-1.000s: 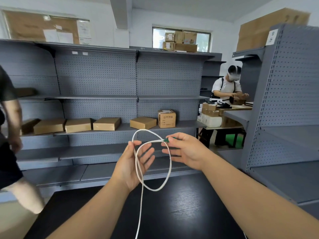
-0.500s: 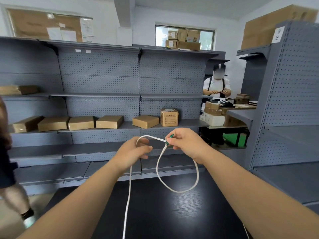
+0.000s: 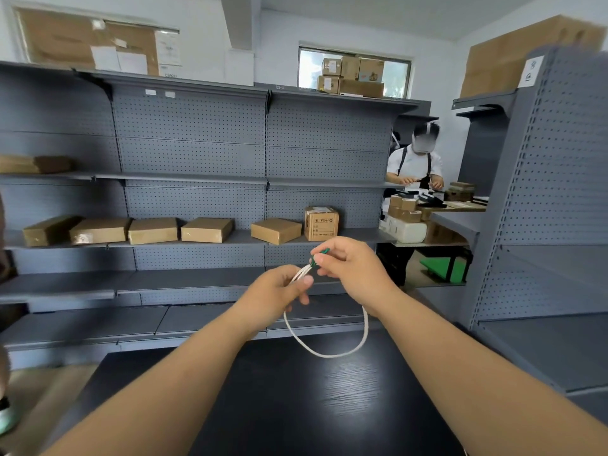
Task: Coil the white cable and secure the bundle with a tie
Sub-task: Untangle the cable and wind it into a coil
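Surface: black table (image 3: pixel 296 406) under my arms.
Cable (image 3: pixel 324 352): one loop hanging between my hands.
Left hand (image 3: pixel 276 296): closed, gripping strands.
Right hand (image 3: pixel 353 268): pinching one green tie (image 3: pixel 320 255).

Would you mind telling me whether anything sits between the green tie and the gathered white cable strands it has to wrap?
Nothing visible does. The right hand pinches the green tie right at the gathered strands of the white cable, which the left hand holds.
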A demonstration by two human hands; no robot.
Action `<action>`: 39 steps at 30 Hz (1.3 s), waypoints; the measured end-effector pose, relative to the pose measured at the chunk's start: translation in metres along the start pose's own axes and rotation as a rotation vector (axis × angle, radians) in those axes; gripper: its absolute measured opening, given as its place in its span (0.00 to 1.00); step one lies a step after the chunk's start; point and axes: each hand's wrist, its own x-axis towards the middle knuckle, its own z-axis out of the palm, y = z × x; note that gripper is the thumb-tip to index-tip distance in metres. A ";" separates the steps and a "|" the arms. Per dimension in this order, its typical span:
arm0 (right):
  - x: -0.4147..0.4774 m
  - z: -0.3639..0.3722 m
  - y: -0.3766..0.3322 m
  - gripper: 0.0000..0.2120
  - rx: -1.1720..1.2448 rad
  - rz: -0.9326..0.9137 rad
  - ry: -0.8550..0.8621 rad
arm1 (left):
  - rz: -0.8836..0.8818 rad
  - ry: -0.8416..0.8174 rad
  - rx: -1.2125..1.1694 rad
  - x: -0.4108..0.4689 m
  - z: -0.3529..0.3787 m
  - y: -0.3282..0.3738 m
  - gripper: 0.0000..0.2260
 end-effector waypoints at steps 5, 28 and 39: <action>-0.001 0.001 0.004 0.08 0.312 0.104 0.121 | -0.040 0.073 -0.210 0.000 0.005 -0.001 0.10; -0.007 -0.019 0.013 0.10 -0.124 0.221 -0.157 | -0.037 0.151 -0.080 -0.001 -0.014 -0.009 0.15; -0.013 -0.010 0.009 0.02 -0.134 0.202 -0.340 | -0.046 0.149 -0.009 0.000 -0.023 -0.008 0.15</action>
